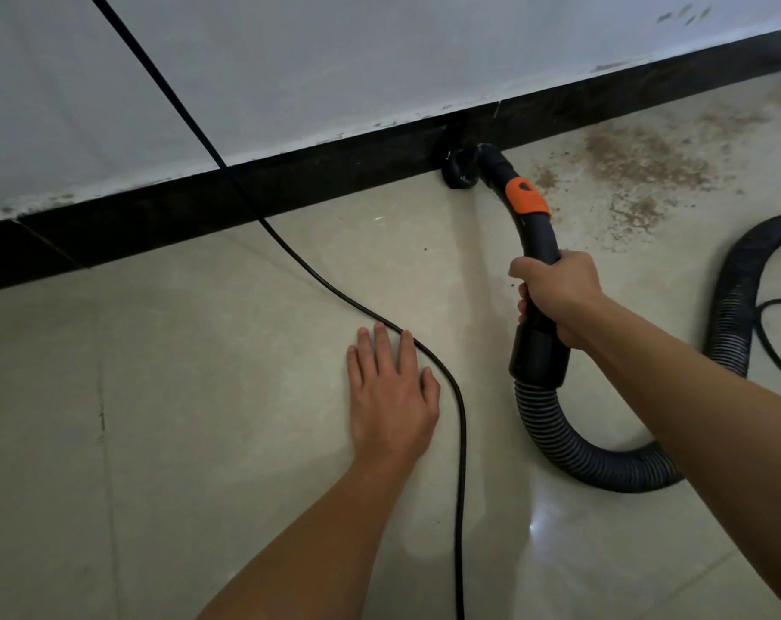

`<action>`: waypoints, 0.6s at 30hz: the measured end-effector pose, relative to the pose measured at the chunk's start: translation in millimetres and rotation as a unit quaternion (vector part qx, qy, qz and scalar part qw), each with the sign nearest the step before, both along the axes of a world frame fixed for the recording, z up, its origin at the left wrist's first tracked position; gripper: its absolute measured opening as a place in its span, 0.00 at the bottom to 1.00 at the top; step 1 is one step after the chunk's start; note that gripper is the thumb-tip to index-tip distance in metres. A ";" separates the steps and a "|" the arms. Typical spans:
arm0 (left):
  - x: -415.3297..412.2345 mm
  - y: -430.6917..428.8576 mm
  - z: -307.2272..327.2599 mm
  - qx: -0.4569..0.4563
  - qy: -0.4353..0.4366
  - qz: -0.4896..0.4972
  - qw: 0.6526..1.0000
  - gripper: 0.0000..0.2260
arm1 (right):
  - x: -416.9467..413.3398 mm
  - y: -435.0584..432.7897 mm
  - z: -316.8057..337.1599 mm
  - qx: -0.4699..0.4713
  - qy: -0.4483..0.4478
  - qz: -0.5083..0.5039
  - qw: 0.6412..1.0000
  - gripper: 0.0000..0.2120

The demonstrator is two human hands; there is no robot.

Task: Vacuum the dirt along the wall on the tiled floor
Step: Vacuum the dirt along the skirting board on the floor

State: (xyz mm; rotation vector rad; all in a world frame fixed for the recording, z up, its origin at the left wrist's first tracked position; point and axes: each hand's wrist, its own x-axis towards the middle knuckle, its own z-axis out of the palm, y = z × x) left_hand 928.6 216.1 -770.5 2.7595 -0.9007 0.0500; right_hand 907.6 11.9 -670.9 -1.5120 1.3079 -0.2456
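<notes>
The right hand (558,297) grips the curved black vacuum handle with an orange band (526,196), its round nozzle (458,172) against the black skirting board (290,181). Brown dirt (639,163) lies just right of it on the beige tiled floor (201,373). The left hand (391,396) rests flat and spread, touching the thin black power cord (458,418). A ribbed grey hose (594,458) loops right.

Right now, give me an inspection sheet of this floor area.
Surface: beige tiled floor, glossy.
Job's things: vacuum nozzle against black skirting; brown dirt patch to its right, uncleaned.
Clutter: nothing seen.
Hands: right hand grips vacuum handle; left hand flat on the tile.
Cables: black power cord runs from wall past left hand; ribbed hose loops right.
Surroundings: white wall, scuffed near the skirting.
</notes>
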 end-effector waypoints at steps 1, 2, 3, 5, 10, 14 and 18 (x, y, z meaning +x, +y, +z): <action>0.1 0.4 0.0 0.000 0.000 0.000 1.000 0.26 | 1.4 3.4 0.3 0.004 0.000 0.008 1.000 0.13; 0.5 0.6 -0.1 0.000 -0.002 0.001 1.000 0.26 | 2.3 7.0 0.4 0.005 0.003 0.019 1.000 0.12; 0.6 0.7 -0.1 0.002 -0.002 0.001 1.000 0.26 | 2.0 10.4 0.8 0.002 0.006 0.031 0.999 0.12; 0.8 1.4 -0.2 0.004 -0.001 0.000 1.000 0.26 | -0.2 13.3 4.4 -0.008 0.020 0.066 0.998 0.10; 3.0 1.0 0.6 -0.001 0.007 -0.006 1.000 0.26 | -29.9 -4.9 27.9 -0.046 0.077 0.099 0.991 0.11; 3.3 2.7 0.9 -0.004 0.008 -0.005 1.000 0.26 | -82.4 13.9 45.4 -0.111 0.139 0.162 0.971 0.06; 2.6 1.4 4.1 -0.001 0.014 -0.006 1.000 0.26 | -102.9 40.0 44.1 -0.099 0.135 0.185 0.968 0.06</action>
